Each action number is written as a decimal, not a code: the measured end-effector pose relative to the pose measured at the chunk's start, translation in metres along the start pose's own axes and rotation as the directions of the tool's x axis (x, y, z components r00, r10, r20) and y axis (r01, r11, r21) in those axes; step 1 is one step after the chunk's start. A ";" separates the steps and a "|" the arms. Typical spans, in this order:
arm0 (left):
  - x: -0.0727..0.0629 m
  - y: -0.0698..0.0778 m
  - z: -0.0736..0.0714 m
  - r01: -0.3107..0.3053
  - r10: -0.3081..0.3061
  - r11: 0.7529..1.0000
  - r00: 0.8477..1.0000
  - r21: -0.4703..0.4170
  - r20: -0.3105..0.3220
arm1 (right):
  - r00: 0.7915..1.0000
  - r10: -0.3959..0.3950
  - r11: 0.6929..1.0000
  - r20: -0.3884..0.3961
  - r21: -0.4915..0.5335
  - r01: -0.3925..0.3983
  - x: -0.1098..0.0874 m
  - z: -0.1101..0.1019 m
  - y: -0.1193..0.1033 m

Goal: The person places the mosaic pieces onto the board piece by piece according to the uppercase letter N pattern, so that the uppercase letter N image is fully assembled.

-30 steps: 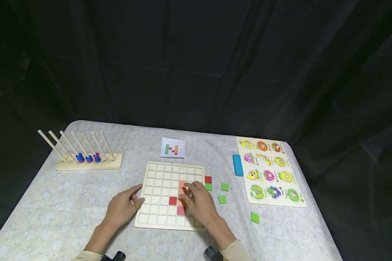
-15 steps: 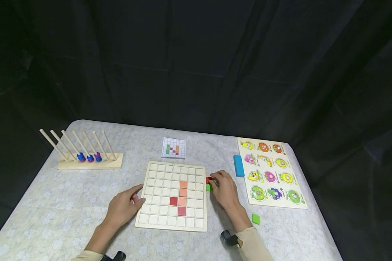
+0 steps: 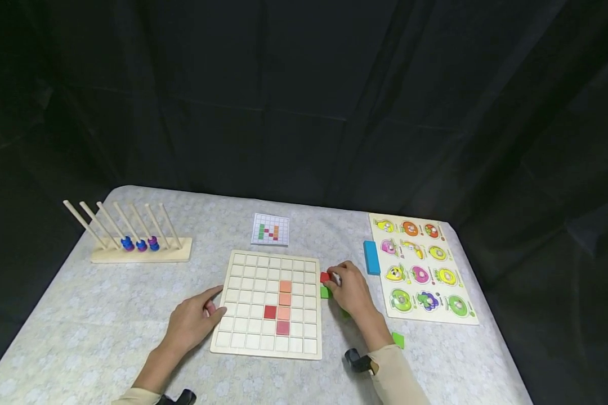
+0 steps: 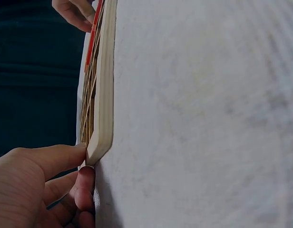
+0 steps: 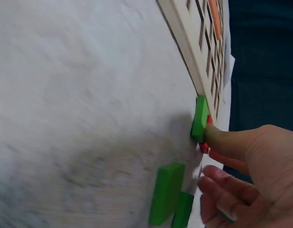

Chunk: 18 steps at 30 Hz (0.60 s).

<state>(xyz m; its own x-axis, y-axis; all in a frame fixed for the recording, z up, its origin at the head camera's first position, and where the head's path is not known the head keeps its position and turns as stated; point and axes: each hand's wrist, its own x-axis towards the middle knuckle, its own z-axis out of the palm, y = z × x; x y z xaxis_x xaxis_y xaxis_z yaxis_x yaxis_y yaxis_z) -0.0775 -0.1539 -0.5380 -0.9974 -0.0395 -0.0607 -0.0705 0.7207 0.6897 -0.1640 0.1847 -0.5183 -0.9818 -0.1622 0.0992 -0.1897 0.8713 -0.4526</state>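
Currently, a person's two bare hands work from the near side of a cloth-covered tabletop. The right hand reaches forward and inward, its forearm slanting to the left, with thumb and fingertip pinching a red tile just beyond the right edge of a wooden grid board. Whether that tile is lifted cannot be told. Just nearer the person than this grip sits a green tile, beside the board; another green tile lies beyond the right wrist, on its outer side.

The left hand angles in from the lower left, thumb and fingers curved and holding the board's left edge. Between the two grips, set in the board, are three orange tiles in a column, a pinkish-red tile below them and a dark red tile to their left. Ahead of both grips lies a pattern card; right of the right grip, a blue block touches a fruit puzzle. Ahead and left of the left grip stands a peg rack.
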 end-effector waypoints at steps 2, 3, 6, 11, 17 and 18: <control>0.000 0.000 0.000 0.000 0.000 1.000 1.000 0.000 0.000 | 1.000 0.018 1.000 0.022 0.015 -0.018 0.002 -0.001 0.001; 0.000 0.000 0.000 0.000 0.000 1.000 1.000 0.001 0.000 | 0.999 0.023 0.999 0.028 0.024 -0.024 0.003 -0.001 0.002; 0.001 -0.001 0.001 -0.001 0.001 1.000 1.000 -0.002 -0.002 | 0.999 0.032 0.999 0.038 0.041 -0.033 0.004 -0.001 0.004; 0.001 0.000 0.000 -0.001 0.001 1.000 1.000 -0.011 -0.005 | 1.000 -0.015 0.999 0.023 0.043 0.014 0.003 0.002 0.007; 0.000 0.001 0.000 0.008 -0.008 1.000 1.000 -0.012 0.005 | 0.996 -0.091 0.996 -0.001 -0.013 0.091 0.001 0.006 0.011; 0.000 0.001 0.000 0.007 -0.007 1.000 1.000 -0.011 0.006 | 0.995 -0.095 0.995 -0.005 -0.015 0.095 0.000 0.006 0.011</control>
<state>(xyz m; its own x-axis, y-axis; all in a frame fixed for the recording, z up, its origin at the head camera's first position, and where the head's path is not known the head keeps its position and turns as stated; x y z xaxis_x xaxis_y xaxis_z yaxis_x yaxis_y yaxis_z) -0.0775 -0.1534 -0.5369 -0.9967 -0.0402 -0.0701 -0.0778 0.7127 0.6972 -0.1664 0.1918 -0.5284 -0.9592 -0.2423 0.1459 -0.2820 0.8589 -0.4276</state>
